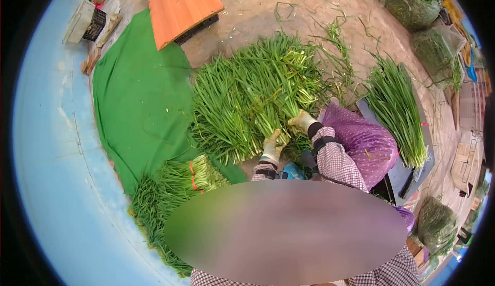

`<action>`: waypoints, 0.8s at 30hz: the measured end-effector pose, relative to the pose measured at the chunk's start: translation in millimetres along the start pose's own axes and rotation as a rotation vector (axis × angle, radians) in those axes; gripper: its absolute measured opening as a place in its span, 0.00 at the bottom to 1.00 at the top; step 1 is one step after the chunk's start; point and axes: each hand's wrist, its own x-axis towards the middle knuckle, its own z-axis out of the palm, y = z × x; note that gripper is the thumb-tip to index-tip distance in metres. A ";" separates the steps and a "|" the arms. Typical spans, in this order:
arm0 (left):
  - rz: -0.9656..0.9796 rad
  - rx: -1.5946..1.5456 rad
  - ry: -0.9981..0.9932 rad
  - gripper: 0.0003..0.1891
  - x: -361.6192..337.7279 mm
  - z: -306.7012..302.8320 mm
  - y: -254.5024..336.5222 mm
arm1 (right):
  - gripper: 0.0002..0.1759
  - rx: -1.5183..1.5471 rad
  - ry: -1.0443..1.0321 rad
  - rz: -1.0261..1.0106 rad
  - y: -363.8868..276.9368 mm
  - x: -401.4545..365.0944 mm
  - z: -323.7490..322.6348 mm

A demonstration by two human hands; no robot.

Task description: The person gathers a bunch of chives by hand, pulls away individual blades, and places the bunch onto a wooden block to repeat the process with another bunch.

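Observation:
A large heap of long green leafy stalks [232, 90] lies on the floor in front of me. My left hand [272, 144], in a pale glove, is closed round the pale ends of some stalks at the heap's near edge. Just right of it, my right hand [302, 120], gloved too, is at the heap's near right edge, its fingers closed against stalk ends; what it holds is too small to make out. Beside my right knee, a long bunch of stalks [397, 111] rests on a grey board [428, 157].
A green cloth [144, 100] covers the floor at left, with banded bundles [191, 175] at its near end. An orange board [183, 5] stands beyond. A black-handled knife [407, 183] lies on the grey board. Filled plastic bags [435, 54] line the right side.

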 end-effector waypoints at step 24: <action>-0.161 -0.112 -0.088 0.09 49.2 -31.5 -9.5 | 0.06 -0.880 -0.151 -0.168 -72.2 -35.8 -50.9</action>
